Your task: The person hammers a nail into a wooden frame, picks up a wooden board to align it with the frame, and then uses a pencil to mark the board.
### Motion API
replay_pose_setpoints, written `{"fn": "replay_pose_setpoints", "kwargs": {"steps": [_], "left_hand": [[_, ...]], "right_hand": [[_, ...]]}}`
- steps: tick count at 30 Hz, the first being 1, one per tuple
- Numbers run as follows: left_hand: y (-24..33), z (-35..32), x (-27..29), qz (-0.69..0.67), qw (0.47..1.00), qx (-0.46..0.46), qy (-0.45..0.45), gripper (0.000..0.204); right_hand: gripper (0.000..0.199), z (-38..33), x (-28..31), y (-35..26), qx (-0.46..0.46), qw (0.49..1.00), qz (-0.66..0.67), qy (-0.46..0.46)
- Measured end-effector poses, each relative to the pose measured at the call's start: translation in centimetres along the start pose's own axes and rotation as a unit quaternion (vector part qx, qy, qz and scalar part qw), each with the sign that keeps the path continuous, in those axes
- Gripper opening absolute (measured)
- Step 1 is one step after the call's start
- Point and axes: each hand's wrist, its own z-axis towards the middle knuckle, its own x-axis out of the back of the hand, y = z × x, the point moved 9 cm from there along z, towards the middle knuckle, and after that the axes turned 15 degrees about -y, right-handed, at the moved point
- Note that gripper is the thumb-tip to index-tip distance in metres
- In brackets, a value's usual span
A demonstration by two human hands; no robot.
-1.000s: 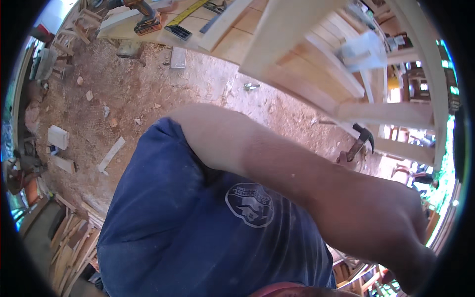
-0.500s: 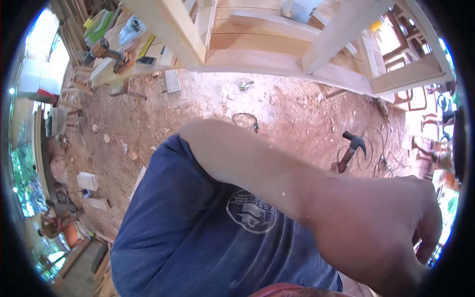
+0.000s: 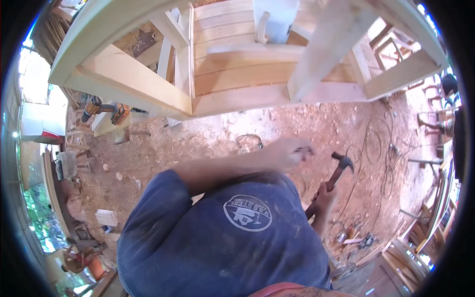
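My right hand [image 3: 325,198] is wrapped around the handle of a claw hammer [image 3: 338,172], to the right of my body, with the dark head up and away from me. Across my chest reaches my left arm, and my left hand [image 3: 291,152] is just left of the hammer head, not touching it. Its fingers are closed, and small dark thin bits show at the fingertips, too blurred to name. Beyond both hands stands a pale wooden frame [image 3: 237,104] with slats and angled posts.
A cordless drill [image 3: 118,113] lies at the frame's left end. A white container [image 3: 287,22] rests on the slats. Cables [image 3: 378,146] coil over the shaving-strewn floor at right. Tools [image 3: 367,241] and stacked boards [image 3: 403,257] are at lower right.
My left hand has drawn back from close by at the lower right to in front of my chest. The view has shifted, showing more of the frame and my right hand on the hammer.
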Motion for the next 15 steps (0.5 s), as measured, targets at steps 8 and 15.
{"fn": "replay_pose_setpoints", "kwargs": {"steps": [8, 15], "left_hand": [[-5.7, -8.3, 11.9, -0.094, 0.980, 0.024, 0.172, 0.042], [-0.9, -10.7, 15.9, 0.012, 0.959, -0.118, 0.257, 0.037]], "right_hand": [[0.027, 1.7, -3.2, -8.0, 0.046, 0.999, -0.013, -0.015], [0.028, 0.9, -6.5, -18.9, 0.152, 0.987, -0.043, -0.027]]}}
